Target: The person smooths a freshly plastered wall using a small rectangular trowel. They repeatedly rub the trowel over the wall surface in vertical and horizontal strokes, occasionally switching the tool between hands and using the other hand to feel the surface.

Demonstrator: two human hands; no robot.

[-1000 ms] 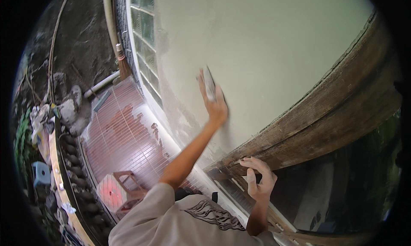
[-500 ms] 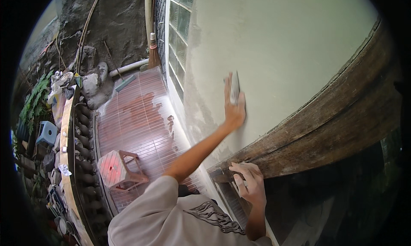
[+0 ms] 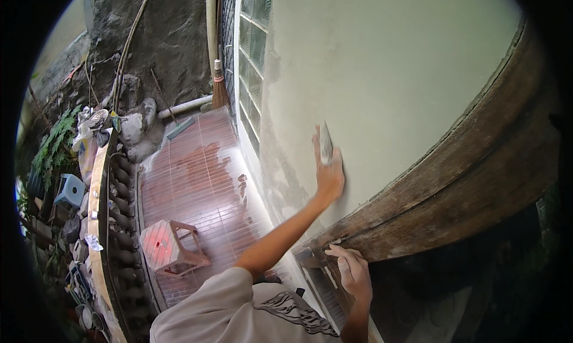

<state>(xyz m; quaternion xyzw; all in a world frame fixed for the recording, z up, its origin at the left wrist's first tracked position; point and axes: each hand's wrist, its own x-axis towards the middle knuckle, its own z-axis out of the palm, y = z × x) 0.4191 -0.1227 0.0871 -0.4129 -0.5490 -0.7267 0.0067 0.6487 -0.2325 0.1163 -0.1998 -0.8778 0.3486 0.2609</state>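
My left hand (image 3: 330, 179) is pressed to a pale green wall (image 3: 394, 74). Between its thumb and fingers it pinches a folded grey sheet (image 3: 326, 146), whose pointed end sticks up past the fingers; its material is too unclear to name. Below and to the right, my right hand (image 3: 356, 274) touches the lower corner of a worn brown wooden beam (image 3: 441, 197) with its fingertips. The thumb of that hand stands apart from the bent fingers, and nothing shows in its grasp.
A red-topped plastic stool (image 3: 164, 244) stands on the wet tiled floor (image 3: 200, 170) at left. Beyond are a balustrade (image 3: 98, 206), a broom (image 3: 219, 89) and a floor squeegee (image 3: 180, 129). A louvred window (image 3: 250, 74) borders the wall. Below the beam is a dark opening (image 3: 436, 283).
My left hand has slid slightly down the wall toward the beam, keeping the grey sheet. My right hand stays at the beam's corner with its fingers slightly shifted. The view has tilted a little.
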